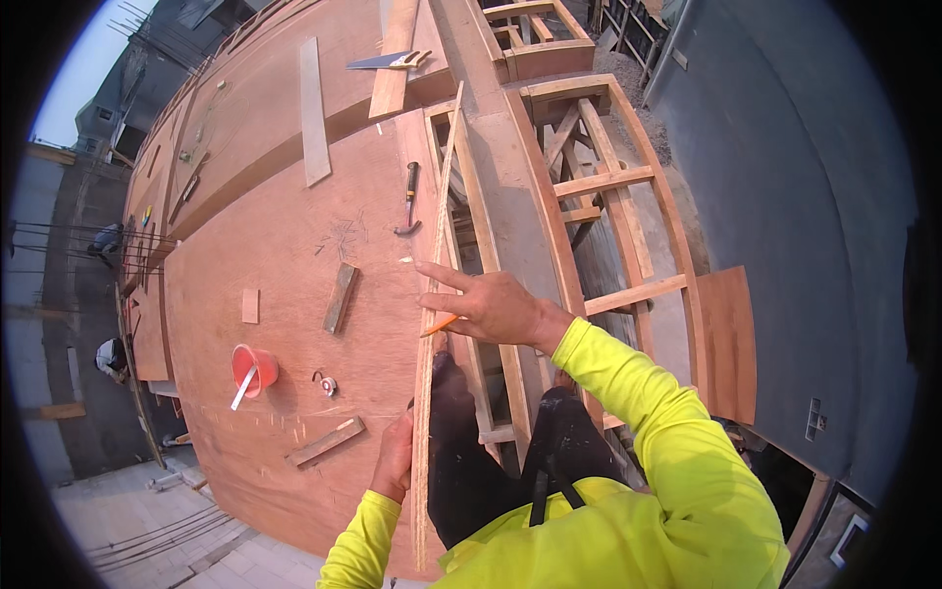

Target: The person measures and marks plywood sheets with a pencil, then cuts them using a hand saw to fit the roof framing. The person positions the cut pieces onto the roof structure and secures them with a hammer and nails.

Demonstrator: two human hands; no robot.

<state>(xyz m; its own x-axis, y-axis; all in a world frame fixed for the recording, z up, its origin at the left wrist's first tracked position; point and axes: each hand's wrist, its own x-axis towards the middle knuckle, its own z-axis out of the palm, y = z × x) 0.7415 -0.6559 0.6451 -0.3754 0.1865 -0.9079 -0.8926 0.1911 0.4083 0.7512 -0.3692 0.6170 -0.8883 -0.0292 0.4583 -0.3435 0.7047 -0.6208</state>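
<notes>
My left hand (394, 450) grips a long, narrow wooden board (426, 391) standing on edge along my legs. My right hand (483, 306) is on the upper part of that board, holding an orange pencil (442, 325) with some fingers stretched over the edge. Beyond my right fingers a claw hammer (411, 196) lies on the plywood sheet (216, 432), near scattered nails (340, 238). A short wood block (340, 297), a small tape measure (329, 387), another block (324, 442) and a red bucket (254, 371) with a pale stick in it lie to the left.
A hand saw (388, 60) rests on planks farther forward. Timber frames (633, 293) with open gaps run on my right beside a dark grey wall (785, 196). Two people (110, 357) (104, 241) are below at the far left, past the platform's edge, among protruding steel rods.
</notes>
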